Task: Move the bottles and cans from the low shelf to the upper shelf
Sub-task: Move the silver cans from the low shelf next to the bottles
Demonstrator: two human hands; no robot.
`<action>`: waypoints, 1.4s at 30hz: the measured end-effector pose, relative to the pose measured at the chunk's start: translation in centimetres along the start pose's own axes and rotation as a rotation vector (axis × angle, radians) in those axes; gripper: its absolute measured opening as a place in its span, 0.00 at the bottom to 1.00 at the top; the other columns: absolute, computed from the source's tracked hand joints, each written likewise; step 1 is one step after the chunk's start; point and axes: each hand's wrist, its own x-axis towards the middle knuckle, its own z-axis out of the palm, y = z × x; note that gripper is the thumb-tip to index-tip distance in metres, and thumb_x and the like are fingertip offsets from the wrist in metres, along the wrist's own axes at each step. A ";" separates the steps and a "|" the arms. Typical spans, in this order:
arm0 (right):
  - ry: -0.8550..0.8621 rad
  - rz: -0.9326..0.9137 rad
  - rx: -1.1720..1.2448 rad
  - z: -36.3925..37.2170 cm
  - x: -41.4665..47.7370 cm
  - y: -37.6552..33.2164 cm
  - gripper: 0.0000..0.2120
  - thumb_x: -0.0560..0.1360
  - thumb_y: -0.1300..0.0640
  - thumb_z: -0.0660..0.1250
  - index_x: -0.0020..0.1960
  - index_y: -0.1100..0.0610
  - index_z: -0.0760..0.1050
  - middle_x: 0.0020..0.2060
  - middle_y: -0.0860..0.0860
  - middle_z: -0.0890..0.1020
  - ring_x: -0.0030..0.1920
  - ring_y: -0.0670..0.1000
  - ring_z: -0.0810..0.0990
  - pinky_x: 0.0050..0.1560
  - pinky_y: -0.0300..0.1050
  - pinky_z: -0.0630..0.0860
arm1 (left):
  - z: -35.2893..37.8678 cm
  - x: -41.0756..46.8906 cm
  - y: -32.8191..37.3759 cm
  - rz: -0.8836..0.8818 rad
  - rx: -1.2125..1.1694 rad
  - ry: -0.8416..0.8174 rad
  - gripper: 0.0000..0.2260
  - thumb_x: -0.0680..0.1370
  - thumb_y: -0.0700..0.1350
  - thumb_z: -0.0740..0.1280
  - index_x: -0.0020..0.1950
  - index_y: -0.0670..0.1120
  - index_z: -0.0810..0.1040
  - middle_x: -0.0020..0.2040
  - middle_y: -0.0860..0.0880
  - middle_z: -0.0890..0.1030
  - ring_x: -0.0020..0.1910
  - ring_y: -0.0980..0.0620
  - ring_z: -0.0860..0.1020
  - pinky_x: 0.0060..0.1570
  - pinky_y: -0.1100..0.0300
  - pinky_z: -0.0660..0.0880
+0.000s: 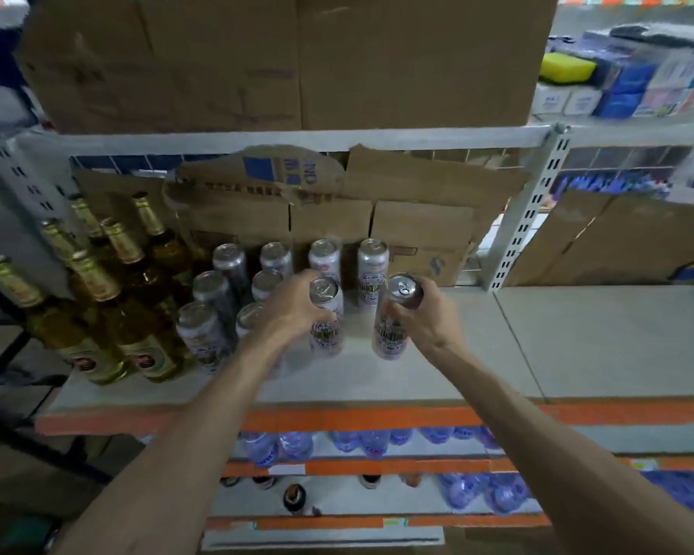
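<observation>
The left grip (293,310) is clasping a tall white-and-silver can (326,328), the right grip (427,320) a second can (391,330), tilted; both are being held close over the grey shelf (577,346), amber bottles (137,298) alongside.

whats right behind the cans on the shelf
Closed cardboard boxes stand behind the cans, with a torn cardboard sheet leaning above them. The boxes' contents and whatever lies behind them are hidden.
</observation>
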 end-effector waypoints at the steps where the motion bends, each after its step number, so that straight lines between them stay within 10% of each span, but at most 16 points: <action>1: -0.014 0.000 -0.006 0.5 1.3 0.4 0.22 0.69 0.50 0.74 0.60 0.53 0.73 0.50 0.51 0.83 0.50 0.54 0.81 0.51 0.51 0.78 | 0.5 1.2 -0.4 -0.001 -0.009 0.002 0.28 0.64 0.43 0.80 0.62 0.49 0.77 0.52 0.51 0.83 0.50 0.51 0.81 0.50 0.55 0.78; 28: -0.144 -0.020 -0.062 4.9 6.9 2.9 0.32 0.64 0.46 0.76 0.63 0.53 0.68 0.54 0.52 0.80 0.52 0.55 0.79 0.52 0.55 0.77 | 1.9 7.1 -4.1 -0.093 -0.018 -0.137 0.39 0.66 0.50 0.79 0.73 0.46 0.64 0.64 0.47 0.76 0.61 0.47 0.76 0.60 0.49 0.74; 34: -0.091 -0.049 -0.255 4.9 7.4 1.7 0.33 0.66 0.39 0.74 0.63 0.55 0.68 0.56 0.54 0.75 0.53 0.58 0.77 0.50 0.56 0.77 | 1.8 7.1 -3.6 -0.074 0.042 -0.049 0.23 0.65 0.55 0.77 0.53 0.46 0.76 0.46 0.49 0.82 0.44 0.49 0.81 0.45 0.51 0.79; 42: -0.251 -0.139 -0.223 3.4 9.1 1.4 0.20 0.69 0.51 0.74 0.59 0.52 0.76 0.52 0.53 0.80 0.50 0.56 0.78 0.45 0.45 0.72 | 1.4 7.5 -3.0 -0.025 -0.049 -0.090 0.19 0.71 0.42 0.76 0.60 0.45 0.78 0.52 0.48 0.82 0.50 0.49 0.80 0.49 0.58 0.73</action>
